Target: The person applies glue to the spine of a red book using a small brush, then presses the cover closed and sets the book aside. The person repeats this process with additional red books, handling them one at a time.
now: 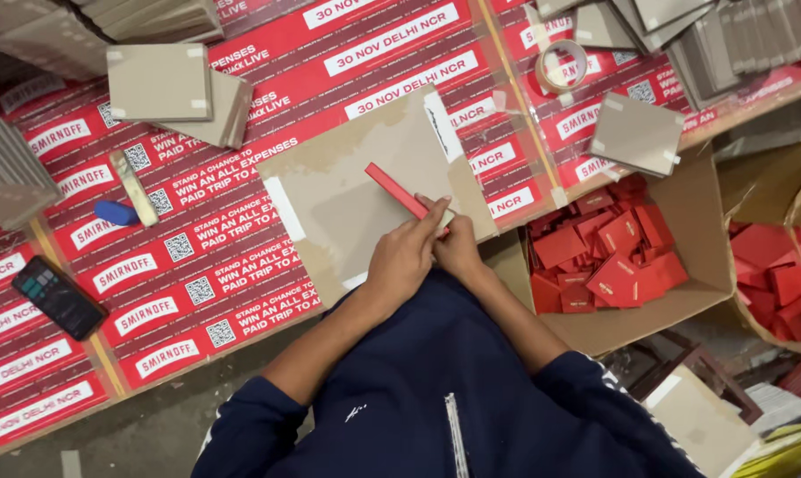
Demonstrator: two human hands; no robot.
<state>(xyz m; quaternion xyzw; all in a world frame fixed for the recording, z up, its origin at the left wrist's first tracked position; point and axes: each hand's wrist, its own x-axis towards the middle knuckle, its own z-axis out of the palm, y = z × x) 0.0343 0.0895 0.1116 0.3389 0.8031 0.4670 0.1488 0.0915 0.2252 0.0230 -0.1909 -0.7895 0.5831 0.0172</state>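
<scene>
- L hand and R hand meet at the near edge of the table, both pinching the near end of a thin red card piece; fingers closed on it.
- Red piece runs diagonally up-left from the fingertips, lying over a grey-brown board sheet w/ white tape strips at its edges.
- Board sheet sits on the red-and-white printed table cover, near edge, about mid-table.
- Right of the hands, below the table's right end: open cardboard box, holding a loose heap of red card pieces, roughly half full.
- Further right, at frame edge: brown paper sack w/ more red pieces inside.
- Left part, near edge: black phone, screen up.
- Bit further in on the left: blue oval object; can't tell what it is.
- Far left corner area: two grey board squares overlapping; stacks of grey boards behind them.
- Far right: tape roll, a taped grey square at the table's right edge, more grey board stacks at the far right corner.
</scene>
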